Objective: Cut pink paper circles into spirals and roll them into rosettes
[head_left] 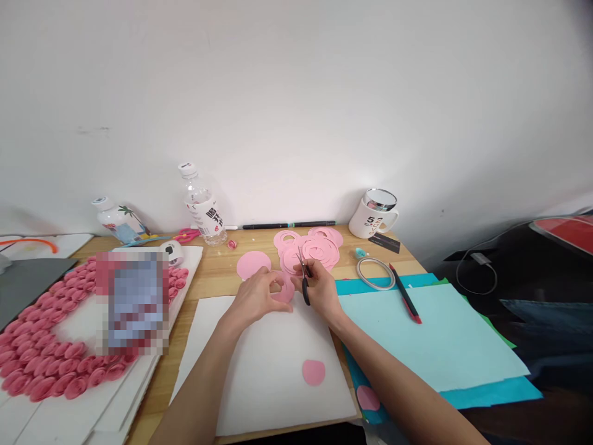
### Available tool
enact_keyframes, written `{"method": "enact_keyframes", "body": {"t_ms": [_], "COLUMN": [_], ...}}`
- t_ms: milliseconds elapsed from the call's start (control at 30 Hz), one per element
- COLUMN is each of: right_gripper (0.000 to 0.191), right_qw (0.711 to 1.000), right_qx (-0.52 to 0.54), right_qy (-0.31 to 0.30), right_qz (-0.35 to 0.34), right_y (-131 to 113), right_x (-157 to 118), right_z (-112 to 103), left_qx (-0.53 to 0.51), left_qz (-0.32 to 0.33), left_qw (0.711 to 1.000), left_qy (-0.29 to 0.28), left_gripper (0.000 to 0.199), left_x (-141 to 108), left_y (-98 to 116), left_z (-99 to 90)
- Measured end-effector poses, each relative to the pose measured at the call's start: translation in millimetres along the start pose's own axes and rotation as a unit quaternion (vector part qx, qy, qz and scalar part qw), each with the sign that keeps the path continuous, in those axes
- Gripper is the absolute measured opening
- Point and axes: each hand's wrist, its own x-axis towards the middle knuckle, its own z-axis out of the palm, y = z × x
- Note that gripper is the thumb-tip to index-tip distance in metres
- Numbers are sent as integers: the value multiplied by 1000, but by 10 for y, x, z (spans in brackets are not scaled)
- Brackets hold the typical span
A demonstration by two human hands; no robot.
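While two loose pink pieces lie nearest the body, a trimmed disc (314, 372) on the white sheet (273, 377) and another scrap (369, 398) beside the right forearm, neither is in the way of the cutting, and both are best left there. Beyond them, near the sheet's far edge, the left hand (256, 296) has thumb and fingers curved around a pink paper piece (286, 289), pinching it at the edge; the right hand (323, 287) is closed about the dark handles of the scissors (305, 292), whose blades point away from the body. Whether the blades touch the held paper I cannot tell (they overlap the heap behind them in this view). For a clean curve, I would keep the right wrist fairly steady and turn the paper into the scissors with the left fingers, taking short bites near the pivot instead of long snips at the tips. The left thumb and fingers should stay behind the cutting line, pinching lightly enough not to crease thin paper. Just past the hands lie a whole pink circle (253, 264) and the heap of pink rings (319, 248); lifting the work slightly clear of that heap would spare the lower rings a stray nick. Farthest off, a black pen (308, 224) rests along the wall.
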Motion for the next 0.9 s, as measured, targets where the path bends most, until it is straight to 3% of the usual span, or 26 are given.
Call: {"method": "enact_keyframes", "body": {"t_ms": [67, 267, 467, 600, 767, 900], "right_gripper": [27, 28, 32, 33, 33, 34], "right_qw": [1000, 999, 995, 996, 997, 997], "right_qx": [24, 50, 96, 94, 75, 80], "right_qy": [-2, -16, -26, -5, -13, -16], "right_qz": [2, -16, -26, 0, 9, 10], "right_y": [-16, -68, -81, -81, -60, -53], "right_x": [-9, -29, -17, -15, -31, -37], "right_z": [0, -1, 5, 12, 28, 38], "left_qx": [28, 13, 13, 23, -54, -116], "left_qz": [18, 29, 24, 16, 16, 15], "left_qw": [999, 999, 999, 999, 998, 989], "left_qy": [-30, -21, -20, -19, 10, 93], "left_gripper": [34, 8, 27, 28, 23, 22], "left_x": [-19, 0, 2, -3, 27, 67], "left_y": [-11, 10, 58, 70, 21, -15], "left_z": [13, 28, -3, 8, 64, 98]}}
